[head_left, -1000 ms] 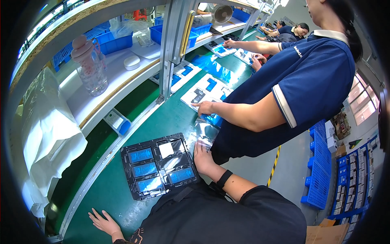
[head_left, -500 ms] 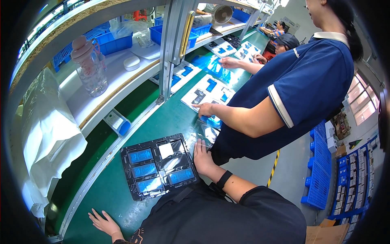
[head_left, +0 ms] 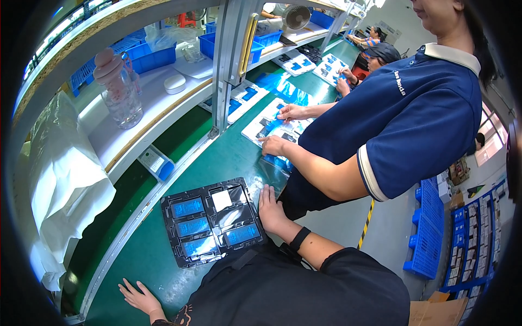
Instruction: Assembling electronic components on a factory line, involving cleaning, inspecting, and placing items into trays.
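Note:
On the green bench lies a black plastic tray (head_left: 172, 239) with moulded compartments. Several flat blue rectangular pieces (head_left: 193, 227) sit in it, some under shiny clear film. A white square (head_left: 222, 200) rests in one of its upper compartments. Flat against the bench near the tray's right edge is my right hand (head_left: 273, 212), fingers stretched out; it holds nothing. My left hand (head_left: 140, 300) is spread on the bench to the lower left, apart from the tray, and also holds nothing.
At the right a co-worker in a navy shirt (head_left: 413, 119) handles blue pieces over a white tray (head_left: 251, 132). A shelf on the left holds a water bottle (head_left: 120, 98), a white case (head_left: 175, 83) and blue bins (head_left: 155, 58). White sheeting (head_left: 70, 174) hangs at the left.
The co-worker has turned, and their far hand has come down over the white tray, now holding a blue piece. My two hands and the black tray have stayed where they were.

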Motion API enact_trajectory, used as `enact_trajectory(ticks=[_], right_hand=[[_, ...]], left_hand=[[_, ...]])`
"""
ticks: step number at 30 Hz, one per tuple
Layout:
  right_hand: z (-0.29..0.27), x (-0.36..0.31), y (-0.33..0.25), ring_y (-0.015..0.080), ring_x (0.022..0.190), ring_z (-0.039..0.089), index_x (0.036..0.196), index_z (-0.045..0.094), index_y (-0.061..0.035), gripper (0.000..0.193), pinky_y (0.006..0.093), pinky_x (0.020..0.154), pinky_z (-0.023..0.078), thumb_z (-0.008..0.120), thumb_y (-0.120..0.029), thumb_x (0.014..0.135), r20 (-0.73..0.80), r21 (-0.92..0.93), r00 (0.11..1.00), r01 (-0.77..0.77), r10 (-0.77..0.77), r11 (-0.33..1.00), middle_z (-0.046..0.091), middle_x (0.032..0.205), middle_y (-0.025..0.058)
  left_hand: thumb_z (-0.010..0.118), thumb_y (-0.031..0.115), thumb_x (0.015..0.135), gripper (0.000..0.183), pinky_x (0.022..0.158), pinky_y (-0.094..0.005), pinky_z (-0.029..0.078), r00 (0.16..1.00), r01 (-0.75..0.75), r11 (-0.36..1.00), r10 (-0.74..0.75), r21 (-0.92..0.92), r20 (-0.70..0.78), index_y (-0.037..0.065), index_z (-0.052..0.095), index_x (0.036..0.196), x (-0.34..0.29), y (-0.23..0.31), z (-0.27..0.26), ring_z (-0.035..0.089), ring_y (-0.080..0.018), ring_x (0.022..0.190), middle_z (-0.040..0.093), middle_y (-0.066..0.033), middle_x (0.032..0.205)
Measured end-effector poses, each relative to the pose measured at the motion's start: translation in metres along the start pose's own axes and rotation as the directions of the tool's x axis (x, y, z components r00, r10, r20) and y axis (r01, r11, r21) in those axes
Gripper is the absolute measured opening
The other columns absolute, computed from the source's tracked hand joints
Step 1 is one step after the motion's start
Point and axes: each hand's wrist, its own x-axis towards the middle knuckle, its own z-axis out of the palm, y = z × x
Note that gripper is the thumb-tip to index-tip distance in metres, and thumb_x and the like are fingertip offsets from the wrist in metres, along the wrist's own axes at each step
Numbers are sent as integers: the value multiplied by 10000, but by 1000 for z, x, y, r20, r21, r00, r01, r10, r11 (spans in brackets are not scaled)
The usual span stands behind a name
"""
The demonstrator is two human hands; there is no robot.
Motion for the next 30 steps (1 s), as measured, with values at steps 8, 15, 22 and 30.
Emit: enact_trajectory(ticks=[8, 15, 22, 30], right_hand=[[-2, 1, -2, 409, 1295, 269, 1323, 314, 97, 563, 444, 752, 506, 472, -126, 831, 39, 13, 999, -9, 9, 1000, 218, 1403, 299], [-2, -1, -1, 410, 1307, 250, 1333, 291, 99, 573, 465, 774, 490, 467, -115, 832, 54, 18, 999, -7, 6, 1000, 199, 1411, 302], [0, -2, 0, 394, 1309, 253, 1334, 287, 101, 582, 456, 766, 494, 476, -108, 825, 4, 48, 1000, -12, 12, 999, 216, 1413, 281], [4, -1, -1, 385, 1299, 276, 1328, 303, 96, 579, 446, 762, 504, 486, -113, 820, -30, 16, 999, -20, 21, 1000, 231, 1407, 272]], left_hand=[[370, 364, 943, 494, 1081, -489, 166, 999, -18, 1000, 17, -20, -30, 129, 322, 1375, 0, -3, 4, 226, -310, 1330, 228, -138, 1452], [362, 369, 944, 496, 1083, -485, 163, 1000, -14, 1000, 14, -18, -26, 132, 319, 1376, 0, -1, 2, 223, -310, 1332, 231, -139, 1451], [360, 368, 945, 495, 1089, -472, 156, 1000, 5, 1000, -5, 0, -3, 137, 312, 1380, 0, 0, 0, 209, -298, 1339, 228, -131, 1454], [362, 367, 945, 499, 1087, -475, 159, 1000, 0, 1000, 0, -1, -6, 129, 310, 1380, 0, 0, 0, 213, -301, 1338, 234, -140, 1450]])
